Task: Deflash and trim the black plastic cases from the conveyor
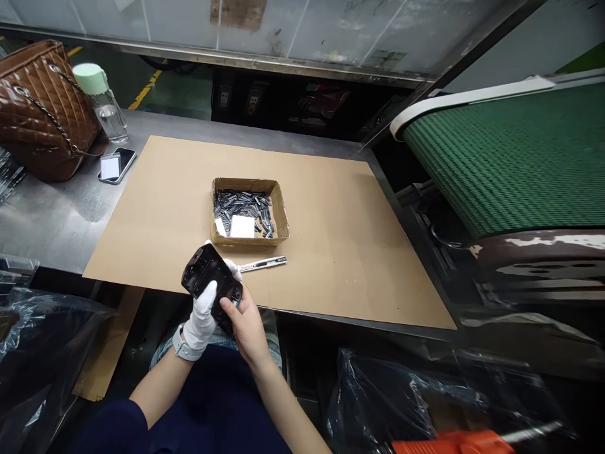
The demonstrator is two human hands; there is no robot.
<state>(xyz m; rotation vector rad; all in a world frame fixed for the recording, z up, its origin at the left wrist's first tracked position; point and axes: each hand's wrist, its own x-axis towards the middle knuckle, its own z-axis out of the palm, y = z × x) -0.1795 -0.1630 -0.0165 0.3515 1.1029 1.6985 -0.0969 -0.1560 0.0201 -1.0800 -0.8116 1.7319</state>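
I've got gloved L hand [200, 320] & bare R hand [248, 328] gripping blk part [207, 270], prob. plastic, near box [280, 213] of small pcs [240, 204].

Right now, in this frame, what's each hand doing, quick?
Left hand, gloved: closed around the shiny black part.
Right hand, bare: closed on the same part's near end, thumb on top.

I had before me a metal table [51, 233] bearing a cardboard sheet [340, 233] at twelve o'clock, and a brown bag [47, 116], bottle [109, 116] and phone [125, 164] around ten-thirty.
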